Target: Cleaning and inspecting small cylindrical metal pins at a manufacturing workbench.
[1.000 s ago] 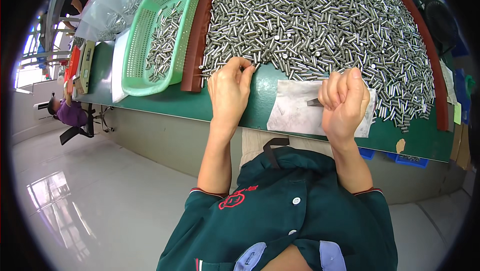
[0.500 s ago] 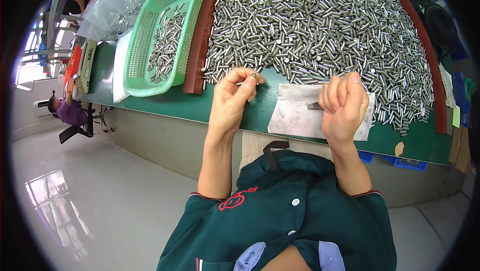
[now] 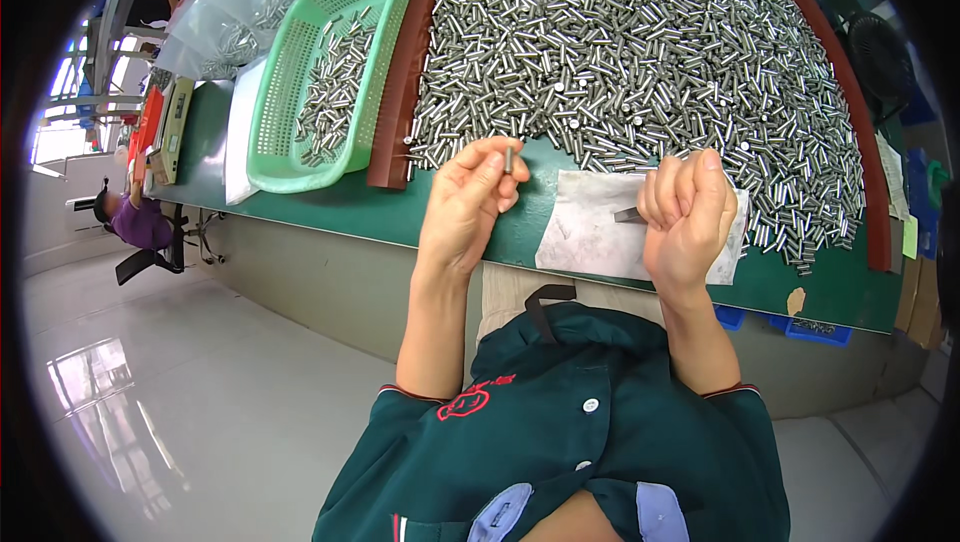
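Observation:
My left hand point(image 3: 462, 204) pinches a small metal pin point(image 3: 508, 161) between thumb and fingers, holding it nearly upright above the green table point(image 3: 515, 227). To its right my right hand point(image 3: 685, 212) is curled closed around a dark, flat, pointed metal tool point(image 3: 628, 215). Only the tool's tip sticks out, toward the left; its handle is hidden in the fist. Beneath this hand lies a smudged white cloth or paper sheet point(image 3: 590, 232). Just beyond both hands spreads a wide heap of shiny metal pins point(image 3: 640, 52).
Red-brown rails point(image 3: 392, 132) border the heap. A green perforated basket point(image 3: 300, 183) with some pins stands left, near clear plastic bags point(image 3: 215, 32) of parts. A black fan point(image 3: 880, 50) is at far right; blue bins point(image 3: 812, 330) sit below the table edge. Another person point(image 3: 142, 225) is at far left.
The pin in my left hand has turned from end-on to upright, its side now showing. My left fingers have shifted slightly; my right hand stays almost where it was.

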{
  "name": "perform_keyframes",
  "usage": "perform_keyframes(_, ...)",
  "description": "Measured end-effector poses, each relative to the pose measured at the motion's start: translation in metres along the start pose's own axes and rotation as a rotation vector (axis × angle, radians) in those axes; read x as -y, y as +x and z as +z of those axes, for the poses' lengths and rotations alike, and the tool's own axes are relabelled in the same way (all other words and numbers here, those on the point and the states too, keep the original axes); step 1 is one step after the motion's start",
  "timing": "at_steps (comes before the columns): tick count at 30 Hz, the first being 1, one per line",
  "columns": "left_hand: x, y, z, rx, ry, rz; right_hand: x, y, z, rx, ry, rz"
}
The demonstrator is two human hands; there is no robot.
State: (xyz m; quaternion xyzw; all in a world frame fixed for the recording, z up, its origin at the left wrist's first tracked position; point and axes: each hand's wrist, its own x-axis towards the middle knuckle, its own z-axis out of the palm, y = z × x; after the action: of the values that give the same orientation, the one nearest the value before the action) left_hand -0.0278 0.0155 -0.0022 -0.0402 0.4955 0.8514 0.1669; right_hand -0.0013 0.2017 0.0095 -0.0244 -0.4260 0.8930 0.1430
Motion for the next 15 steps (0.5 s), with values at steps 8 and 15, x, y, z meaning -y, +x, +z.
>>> perform_keyframes(8,-0.008,0.002,0.005,-0.288,0.782,0.304,0.000,0.000,0.001,-0.006,0.006,0.010)
perform_keyframes(15,0.002,0.013,0.020,-0.389,1.501,0.468,0.000,-0.001,0.000,-0.015,0.019,0.003)
